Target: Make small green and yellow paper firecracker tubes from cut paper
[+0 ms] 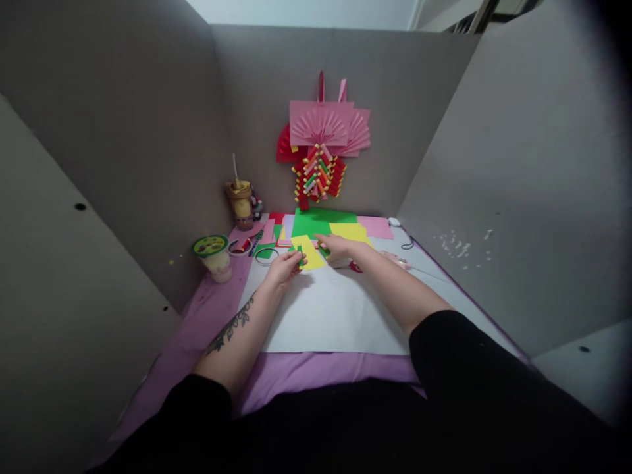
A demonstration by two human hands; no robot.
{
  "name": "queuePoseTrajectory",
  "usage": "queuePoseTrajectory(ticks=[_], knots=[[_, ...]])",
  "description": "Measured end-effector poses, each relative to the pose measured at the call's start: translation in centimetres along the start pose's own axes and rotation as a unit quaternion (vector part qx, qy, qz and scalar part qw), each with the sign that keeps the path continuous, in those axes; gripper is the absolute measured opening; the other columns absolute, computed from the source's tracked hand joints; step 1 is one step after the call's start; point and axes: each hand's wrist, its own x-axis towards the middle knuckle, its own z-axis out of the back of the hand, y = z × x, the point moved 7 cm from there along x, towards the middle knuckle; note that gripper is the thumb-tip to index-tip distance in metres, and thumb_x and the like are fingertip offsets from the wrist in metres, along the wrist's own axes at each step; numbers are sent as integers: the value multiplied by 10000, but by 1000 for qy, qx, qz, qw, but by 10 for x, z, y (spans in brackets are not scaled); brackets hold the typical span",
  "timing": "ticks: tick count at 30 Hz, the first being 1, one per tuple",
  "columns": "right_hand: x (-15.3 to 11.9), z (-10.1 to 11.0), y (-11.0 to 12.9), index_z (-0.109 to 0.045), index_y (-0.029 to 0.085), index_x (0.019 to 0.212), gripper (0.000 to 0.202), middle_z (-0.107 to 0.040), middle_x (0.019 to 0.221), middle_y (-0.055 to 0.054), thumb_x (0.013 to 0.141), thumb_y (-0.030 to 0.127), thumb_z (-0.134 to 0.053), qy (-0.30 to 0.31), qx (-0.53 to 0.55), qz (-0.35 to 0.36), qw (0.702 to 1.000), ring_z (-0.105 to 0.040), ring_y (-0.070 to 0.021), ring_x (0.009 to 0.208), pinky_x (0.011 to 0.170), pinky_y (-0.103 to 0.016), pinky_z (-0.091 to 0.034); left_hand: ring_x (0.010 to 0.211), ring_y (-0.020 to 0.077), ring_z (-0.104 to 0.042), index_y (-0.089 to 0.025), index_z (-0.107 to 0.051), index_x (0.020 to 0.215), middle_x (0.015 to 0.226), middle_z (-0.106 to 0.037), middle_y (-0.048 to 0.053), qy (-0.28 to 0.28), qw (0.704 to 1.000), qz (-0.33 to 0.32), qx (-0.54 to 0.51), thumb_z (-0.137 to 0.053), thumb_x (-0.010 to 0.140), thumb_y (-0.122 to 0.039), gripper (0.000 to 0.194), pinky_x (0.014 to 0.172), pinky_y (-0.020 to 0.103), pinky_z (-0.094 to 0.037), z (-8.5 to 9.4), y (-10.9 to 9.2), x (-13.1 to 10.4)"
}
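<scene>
A small green paper roll (301,257) with yellow ends is pinched upright between the fingers of my left hand (285,268). Beside it lies a strip of yellow paper (310,253), slanting between my two hands. My right hand (337,248) reaches in over the strip's right side with its forefinger stretched out and the thumb apart. A dark green piece (323,251) shows between that forefinger and thumb; whether they touch it is unclear. Red-handled scissors (355,266) lie partly hidden behind my right forearm.
Green (326,217), yellow and pink sheets lie at the back of the white board (336,322). A lidded cup (216,260), tape rolls (267,256) and a drink cup (241,205) stand or lie left. A paper firecracker decoration (318,171) hangs on the grey back panel.
</scene>
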Motion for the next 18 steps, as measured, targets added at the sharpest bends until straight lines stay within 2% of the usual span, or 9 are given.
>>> queuePoseTrajectory(ticks=[3,6,9,14,18], knots=[[-16,9,21,-432,184,1394,897,-578,1280,-145,568,178,-784,39,41,30,998,-549,-300,1159,976,-406,-437,681,111,-644,-135,-658,801,800,-704,57,5,1000,1,-7,-858,558,-386,403,566,185,-428,-2,2,-1],[-42,21,57,-206,220,1500,984,-505,1364,-135,675,258,-743,-21,88,115,989,-472,-279,1262,1034,-450,-392,640,106,-625,-134,-664,790,762,-699,50,9,1000,13,-15,-865,550,-377,396,555,189,-439,-7,3,-5],[-69,17,84,-136,262,1515,1014,-491,1369,-131,704,309,-743,-62,73,175,980,-456,-295,1261,1053,-509,-359,624,109,-617,-135,-660,763,753,-696,48,18,1000,12,-15,-870,542,-382,393,556,200,-454,-13,4,-10],[-85,4,93,-108,264,1517,992,-485,1364,-140,738,296,-721,-96,73,202,972,-429,-301,1283,1073,-518,-339,543,81,-553,-134,-657,742,682,-664,18,26,1000,-4,-1,-875,527,-390,399,516,199,-430,-16,5,-13],[-87,0,88,-66,266,1520,1001,-460,1395,-144,754,314,-709,-106,93,184,973,-408,-292,1314,1095,-520,-315,586,105,-586,-142,-668,775,692,-669,19,40,999,-5,16,-847,585,-391,361,550,217,-451,-20,7,-15]])
